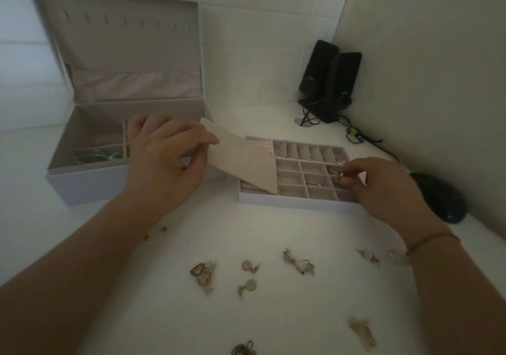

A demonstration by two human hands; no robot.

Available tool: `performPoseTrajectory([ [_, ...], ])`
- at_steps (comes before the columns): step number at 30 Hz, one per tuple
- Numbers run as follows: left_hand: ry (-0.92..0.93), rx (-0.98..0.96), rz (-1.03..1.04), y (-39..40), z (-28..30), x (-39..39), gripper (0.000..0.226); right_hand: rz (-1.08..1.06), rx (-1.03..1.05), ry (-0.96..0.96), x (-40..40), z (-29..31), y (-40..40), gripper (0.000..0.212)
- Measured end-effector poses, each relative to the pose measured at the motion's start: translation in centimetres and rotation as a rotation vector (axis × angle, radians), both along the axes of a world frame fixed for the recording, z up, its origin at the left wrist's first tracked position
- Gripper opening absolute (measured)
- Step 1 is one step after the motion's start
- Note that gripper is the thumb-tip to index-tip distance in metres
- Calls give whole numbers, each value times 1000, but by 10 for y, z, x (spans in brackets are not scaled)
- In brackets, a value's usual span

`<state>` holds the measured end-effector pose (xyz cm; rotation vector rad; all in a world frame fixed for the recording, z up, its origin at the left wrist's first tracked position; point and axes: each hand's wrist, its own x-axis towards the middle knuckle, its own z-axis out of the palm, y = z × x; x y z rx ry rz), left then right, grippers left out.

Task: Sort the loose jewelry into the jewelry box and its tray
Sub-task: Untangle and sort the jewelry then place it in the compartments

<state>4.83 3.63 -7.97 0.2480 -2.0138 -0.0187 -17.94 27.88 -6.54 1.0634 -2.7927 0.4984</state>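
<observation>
Left hand [164, 160] pinching a beige flap [246, 160] over the tray [295, 199], right hand [383, 187] — fingers clamped on a gold earring [339, 176] — at 3 o'clock, box [90, 187] open at 9.

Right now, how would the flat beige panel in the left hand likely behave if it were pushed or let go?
The beige panel, pinched by the left hand, stays flat and unbent, so it is probably stiff. It looks thin, so likely light. Held tilted over the tray, it would probably drop flat if released.
</observation>
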Motion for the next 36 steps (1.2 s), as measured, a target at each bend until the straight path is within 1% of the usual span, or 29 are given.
performPoseTrajectory([
  [2,10,11,13,-2,1,1,15,22,-4,89,9,6,0,21],
  [3,10,14,14,-2,2,1,15,77,-43,121,19,13,0,24],
  [4,8,13,12,-2,2,2,14,175,-86,110,33,21,-1,26],
  [5,6,10,8,-1,2,2,14,304,-96,57,51,30,-3,26],
  [6,4,8,6,0,3,2,14,456,-53,-17,71,37,-5,29],
  [8,1,12,10,0,3,2,14,698,171,-114,110,40,-12,45],
  [9,-1,15,11,0,3,2,15,782,267,-98,123,37,-15,52],
  [11,-4,18,11,-2,3,2,15,867,361,-18,139,26,-21,59],
  [13,-5,14,12,-2,2,2,14,870,384,27,144,17,-26,58],
  [14,-5,12,13,-2,2,2,14,864,371,39,145,14,-28,54],
  [18,-7,11,7,-3,1,2,14,840,348,43,151,6,-35,26],
  [20,-9,11,8,-3,1,2,15,826,382,43,154,3,-37,19],
  [24,-7,7,13,-3,1,2,15,806,407,2,157,3,-36,20],
  [27,-9,5,13,-4,1,2,15,816,375,-30,158,2,-34,16],
  [29,-7,6,12,-4,2,2,15,825,358,-11,157,0,-34,14],
  [31,-8,7,14,-3,2,2,15,861,329,59,156,-3,-34,13],
  [32,-9,6,14,-3,2,2,15,878,329,105,154,-5,-34,15],
  [33,-10,6,13,-3,1,2,15,885,329,129,153,-6,-33,21],
  [35,-9,6,11,-4,1,2,15,890,315,160,152,-9,-32,32],
  [36,-7,8,10,-4,1,2,15,897,306,161,152,-9,-32,33],
])
